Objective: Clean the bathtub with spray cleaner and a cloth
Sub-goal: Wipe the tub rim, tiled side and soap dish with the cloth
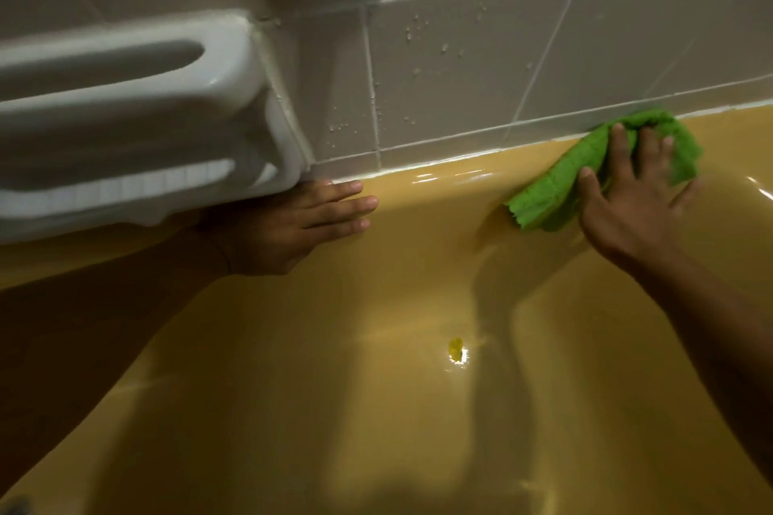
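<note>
The mustard-yellow bathtub (376,410) fills the lower view, its far rim running under the tiled wall. A green cloth (556,184) lies bunched on that rim at the right, against the wall joint. My right hand (631,197) presses flat on the cloth with fingers spread. My left hand (293,222) rests flat on the rim further left, fingers straight, partly under the white soap holder. No spray bottle is in view.
A white ceramic soap holder with grab bar (138,113) juts from the wall at the left, over my left hand. Grey wall tiles (460,54) carry water droplets. A small bright yellow spot (456,349) sits on the tub's inner slope.
</note>
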Motion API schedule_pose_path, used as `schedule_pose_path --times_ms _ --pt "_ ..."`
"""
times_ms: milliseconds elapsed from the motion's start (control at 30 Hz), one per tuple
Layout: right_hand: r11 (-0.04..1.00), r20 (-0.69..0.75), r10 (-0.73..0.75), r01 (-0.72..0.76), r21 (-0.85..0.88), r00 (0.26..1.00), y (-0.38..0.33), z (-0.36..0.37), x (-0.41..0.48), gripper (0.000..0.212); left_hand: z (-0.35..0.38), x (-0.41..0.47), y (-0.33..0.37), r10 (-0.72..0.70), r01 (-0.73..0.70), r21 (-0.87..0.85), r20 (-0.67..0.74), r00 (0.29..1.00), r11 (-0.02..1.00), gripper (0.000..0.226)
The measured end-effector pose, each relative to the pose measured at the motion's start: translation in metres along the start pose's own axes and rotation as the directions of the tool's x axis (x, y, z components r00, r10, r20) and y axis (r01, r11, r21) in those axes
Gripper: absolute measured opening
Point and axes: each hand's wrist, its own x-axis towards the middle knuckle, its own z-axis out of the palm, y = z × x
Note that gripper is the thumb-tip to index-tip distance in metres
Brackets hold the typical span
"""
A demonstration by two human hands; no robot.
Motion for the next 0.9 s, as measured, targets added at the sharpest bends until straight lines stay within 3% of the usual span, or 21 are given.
schedule_pose_path --times_ms 133,400,600,900 --pt "0.998 -0.052 0.042 -0.039 0.057 0.998 -0.022 0.011 -0.007 0.069 0.003 -0.008 -0.006 0.053 -0.059 0.112 0.054 0.997 0.992 0.057" --pt "0.994 -0.088 -0.082 0.088 0.062 0.993 -0.078 0.037 -0.045 0.07 0.006 -0.014 -0.004 0.063 -0.103 0.384 0.117 0.991 0.918 0.07" --pt "0.961 -0.056 -0.273 0.269 -0.06 0.96 -0.119 0.052 -0.079 0.072 0.005 -0.017 -0.003 0.035 -0.081 0.378 0.126 0.991 0.922 0.066" --pt "0.934 -0.013 -0.355 0.354 -0.046 0.935 -0.145 0.054 -0.102 0.069 0.002 -0.039 -0.008 0.023 -0.048 0.254 0.102 0.995 0.966 0.073"
